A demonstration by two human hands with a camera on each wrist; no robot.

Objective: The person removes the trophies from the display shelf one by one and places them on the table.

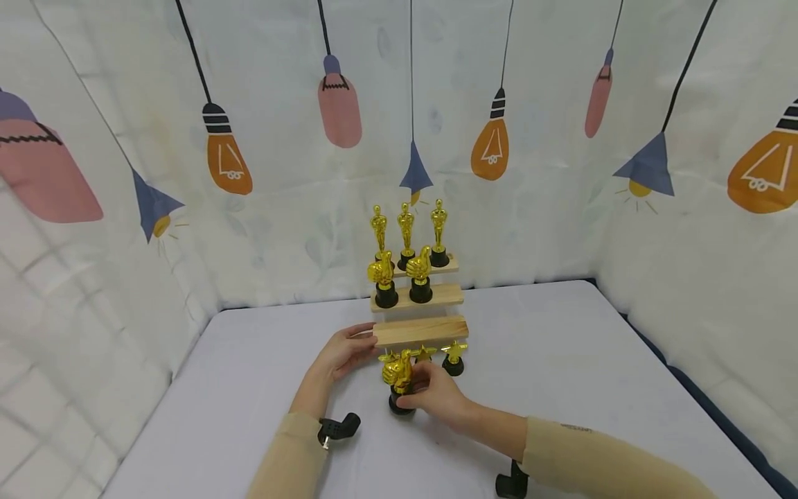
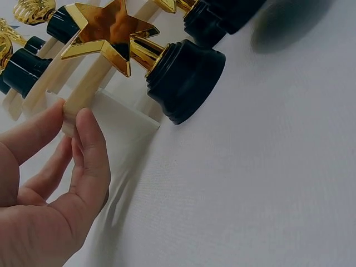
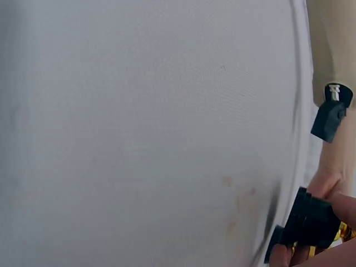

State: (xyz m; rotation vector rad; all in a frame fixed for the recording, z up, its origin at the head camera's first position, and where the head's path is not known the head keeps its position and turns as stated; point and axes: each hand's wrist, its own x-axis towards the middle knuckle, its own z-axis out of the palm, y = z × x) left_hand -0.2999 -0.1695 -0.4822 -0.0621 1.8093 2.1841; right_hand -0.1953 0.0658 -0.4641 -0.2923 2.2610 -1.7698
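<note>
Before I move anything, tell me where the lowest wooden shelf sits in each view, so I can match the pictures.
Head: the lowest wooden shelf is below centre, slightly right.
Left wrist: the shelf slants through the upper left, its end pinched by the left hand.
Right wrist: not in it.
Shared landmark: the left hand, at the shelf's left end in the head view, at the lower right in the right wrist view.

The thumbs-up trophy [image 1: 397, 373] is golden, shaped as a fist with raised thumb, on a round black base. It is nearly upright, held in the right hand [image 1: 441, 396], nearer to the person than the lowest wooden board [image 1: 424, 331]. This board is pale and long; the left hand [image 1: 345, 353] pinches its left end.
</note>
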